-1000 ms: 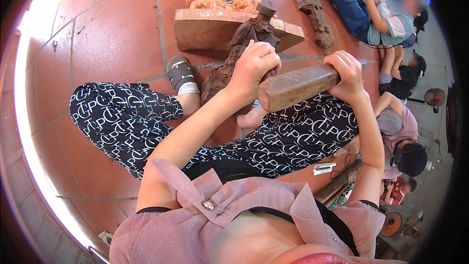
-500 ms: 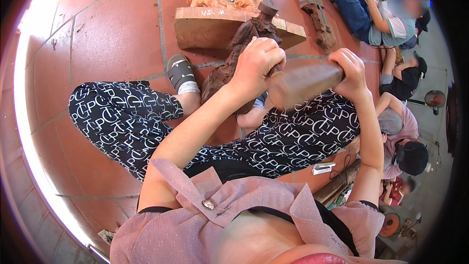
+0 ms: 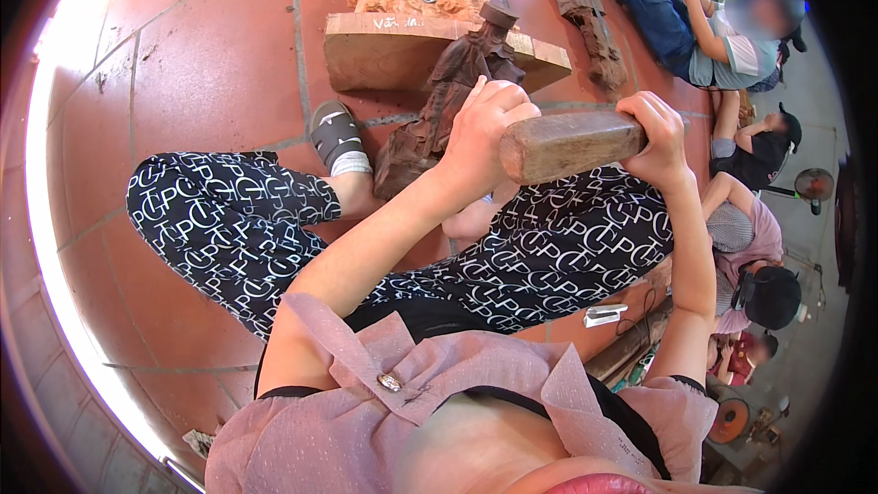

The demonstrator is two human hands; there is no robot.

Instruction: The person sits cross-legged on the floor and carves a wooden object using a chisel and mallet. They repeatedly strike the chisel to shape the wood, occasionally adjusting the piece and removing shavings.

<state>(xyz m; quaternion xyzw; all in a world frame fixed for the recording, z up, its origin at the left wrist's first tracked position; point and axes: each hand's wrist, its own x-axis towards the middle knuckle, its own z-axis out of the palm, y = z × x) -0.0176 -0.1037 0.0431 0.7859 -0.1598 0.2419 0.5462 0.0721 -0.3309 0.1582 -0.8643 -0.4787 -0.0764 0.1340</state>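
Carving: dark wooden figure (image 3: pixel 439 119), tilted between the person's knees on the red tile floor (image 3: pixel 219 64).
Left hand (image 3: pixel 485 133): fingers curled shut against the figure; what they grip is hidden.
Right hand (image 3: pixel 654 133): fingers closed round a wooden mallet (image 3: pixel 572 144), just right of the figure.
Behind the figure: wood block (image 3: pixel 384 50).

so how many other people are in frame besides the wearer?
3, possibly more hidden: one seated person top right, a second person at the right edge below, and a third person lower right.
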